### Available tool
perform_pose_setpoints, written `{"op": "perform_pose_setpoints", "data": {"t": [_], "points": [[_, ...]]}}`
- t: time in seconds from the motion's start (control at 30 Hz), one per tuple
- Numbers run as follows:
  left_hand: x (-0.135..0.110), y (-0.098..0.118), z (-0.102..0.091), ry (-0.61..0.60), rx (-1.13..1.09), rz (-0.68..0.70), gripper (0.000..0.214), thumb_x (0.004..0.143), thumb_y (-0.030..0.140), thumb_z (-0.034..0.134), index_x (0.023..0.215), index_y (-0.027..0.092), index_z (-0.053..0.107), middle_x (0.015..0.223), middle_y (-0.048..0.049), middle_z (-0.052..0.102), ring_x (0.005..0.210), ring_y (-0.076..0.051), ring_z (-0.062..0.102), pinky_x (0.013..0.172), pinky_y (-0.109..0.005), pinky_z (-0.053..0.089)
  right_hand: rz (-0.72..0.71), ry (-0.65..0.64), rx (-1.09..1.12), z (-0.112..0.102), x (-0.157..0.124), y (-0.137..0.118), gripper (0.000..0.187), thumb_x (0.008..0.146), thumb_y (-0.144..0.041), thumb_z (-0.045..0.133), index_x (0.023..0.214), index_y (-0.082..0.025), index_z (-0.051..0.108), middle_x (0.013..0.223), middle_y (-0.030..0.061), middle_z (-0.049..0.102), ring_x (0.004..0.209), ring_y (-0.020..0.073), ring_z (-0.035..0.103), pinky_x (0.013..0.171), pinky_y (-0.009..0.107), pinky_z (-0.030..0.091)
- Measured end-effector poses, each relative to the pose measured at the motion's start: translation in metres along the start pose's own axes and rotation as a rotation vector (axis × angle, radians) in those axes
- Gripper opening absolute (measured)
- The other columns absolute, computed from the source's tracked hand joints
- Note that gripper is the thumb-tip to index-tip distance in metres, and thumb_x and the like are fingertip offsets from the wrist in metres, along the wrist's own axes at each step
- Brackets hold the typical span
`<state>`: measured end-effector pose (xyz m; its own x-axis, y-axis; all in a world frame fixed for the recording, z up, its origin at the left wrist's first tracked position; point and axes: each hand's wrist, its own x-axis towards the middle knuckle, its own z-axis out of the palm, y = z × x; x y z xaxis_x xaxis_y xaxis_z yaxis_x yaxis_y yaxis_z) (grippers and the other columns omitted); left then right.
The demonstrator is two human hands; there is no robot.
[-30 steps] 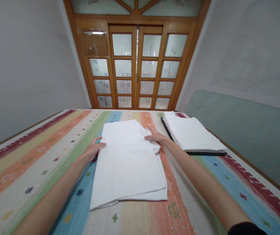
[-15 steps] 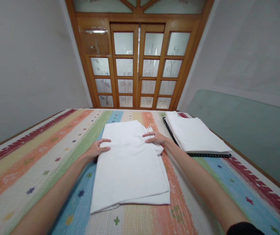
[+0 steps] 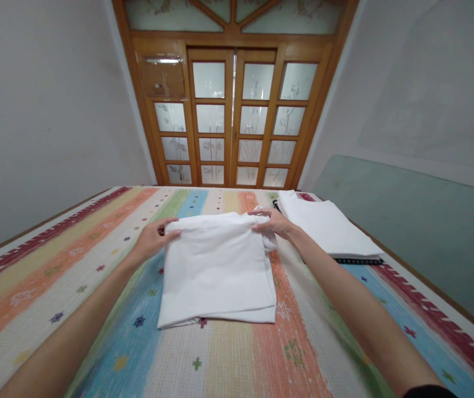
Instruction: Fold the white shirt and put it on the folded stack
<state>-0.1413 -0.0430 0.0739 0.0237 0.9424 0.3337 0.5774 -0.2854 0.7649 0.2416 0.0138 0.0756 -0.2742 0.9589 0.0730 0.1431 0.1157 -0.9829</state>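
A partly folded white garment (image 3: 216, 276), which looks like a T-shirt, lies in front of me with its far part raised into a ridge. My left hand (image 3: 154, 237) pinches the ridge at its left end, thumb on the near side. At the right end, my right hand (image 3: 276, 222) grips the same ridge between thumb and fingers. A crumpled bit of the fabric sticks out below the right hand. The layers at the near edge lie on the cloth, slightly uneven.
A striped, patterned tablecloth (image 3: 108, 309) covers the table. A folded white stack (image 3: 328, 226) rests on a black item (image 3: 359, 261) at the right. Beyond the table stand wooden glass-paned doors (image 3: 232, 116). A pale green panel (image 3: 419, 221) leans along the right wall.
Both hands have closed on the garment and raised its middle into a ridge. Its near edge has moved away from me, and the left hand has shifted slightly left.
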Motion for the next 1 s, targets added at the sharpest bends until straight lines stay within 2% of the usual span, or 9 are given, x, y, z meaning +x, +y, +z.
{"op": "perform_pose_setpoints", "data": {"t": [0.13,0.3,0.43,0.5,0.6,0.7,0.8,1.0], "points": [[0.001,0.008,-0.009,-0.031,0.117,0.078,0.059,0.064,0.054,0.069,0.107,0.014,0.072,0.080,-0.0042,0.072,0.069,-0.020,0.062,0.067,-0.030,0.050,-0.053,0.114,-0.085,-0.002,-0.002,-0.003,0.059,0.041,-0.025,0.090,0.098,-0.014,0.076,0.094,0.0067,0.072,0.081,0.0199,0.065,0.074,0.030,0.053],[-0.002,0.015,-0.009,0.007,0.226,0.114,0.045,0.068,0.049,0.064,0.096,0.015,0.074,0.080,-0.0053,0.072,0.070,-0.020,0.062,0.067,-0.029,0.048,-0.170,0.200,-0.328,-0.001,-0.002,-0.001,0.042,0.055,-0.031,0.082,0.092,-0.013,0.077,0.082,0.0060,0.071,0.081,0.0249,0.066,0.081,0.038,0.051],[-0.007,0.026,-0.007,0.077,0.353,0.188,0.035,0.074,0.044,0.058,0.090,0.016,0.073,0.080,-0.0077,0.072,0.070,-0.021,0.061,0.070,-0.030,0.047,-0.323,0.384,-0.620,0.002,-0.003,-0.002,0.030,0.060,-0.032,0.080,0.086,-0.018,0.078,0.091,0.0082,0.065,0.094,0.0287,0.060,0.090,0.044,0.046],[-0.009,0.031,-0.006,0.103,0.376,0.233,0.033,0.076,0.041,0.055,0.086,0.015,0.073,0.081,-0.0096,0.072,0.072,-0.022,0.060,0.072,-0.031,0.046,-0.367,0.466,-0.686,0.004,-0.004,-0.002,0.029,0.059,-0.034,0.081,0.084,-0.019,0.077,0.097,0.0092,0.060,0.099,0.0288,0.056,0.094,0.045,0.044],[-0.011,0.033,-0.007,0.089,0.360,0.220,0.034,0.076,0.043,0.055,0.085,0.016,0.072,0.078,-0.0080,0.070,0.070,-0.021,0.059,0.070,-0.030,0.046,-0.413,0.464,-0.677,0.003,-0.006,-0.001,0.027,0.061,-0.034,0.079,0.083,-0.020,0.075,0.099,0.0083,0.053,0.099,0.0263,0.052,0.096,0.044,0.042],[-0.013,0.033,-0.009,0.017,0.285,0.152,0.041,0.070,0.046,0.063,0.097,0.017,0.072,0.072,-0.0025,0.067,0.066,-0.019,0.057,0.065,-0.028,0.045,-0.426,0.440,-0.650,0.001,-0.008,0.003,0.025,0.063,-0.034,0.078,0.083,-0.021,0.073,0.098,0.0065,0.049,0.098,0.0246,0.050,0.097,0.043,0.041],[-0.016,0.035,-0.011,-0.013,0.252,0.158,0.043,0.067,0.041,0.067,0.103,0.019,0.073,0.074,-0.0011,0.066,0.066,-0.018,0.056,0.066,-0.028,0.045,-0.454,0.472,-0.661,0.000,-0.010,0.006,0.023,0.065,-0.035,0.076,0.084,-0.023,0.073,0.099,0.0053,0.046,0.099,0.0243,0.047,0.098,0.044,0.039],[-0.020,0.041,-0.011,0.033,0.353,0.236,0.021,0.072,0.033,0.060,0.081,0.021,0.075,0.073,-0.0042,0.064,0.070,-0.020,0.055,0.070,-0.030,0.043,-0.553,0.531,-0.754,0.005,-0.018,-0.002,0.018,0.072,-0.034,0.071,0.086,-0.022,0.075,0.102,0.0077,0.042,0.104,0.0281,0.042,0.103,0.047,0.034]]}}
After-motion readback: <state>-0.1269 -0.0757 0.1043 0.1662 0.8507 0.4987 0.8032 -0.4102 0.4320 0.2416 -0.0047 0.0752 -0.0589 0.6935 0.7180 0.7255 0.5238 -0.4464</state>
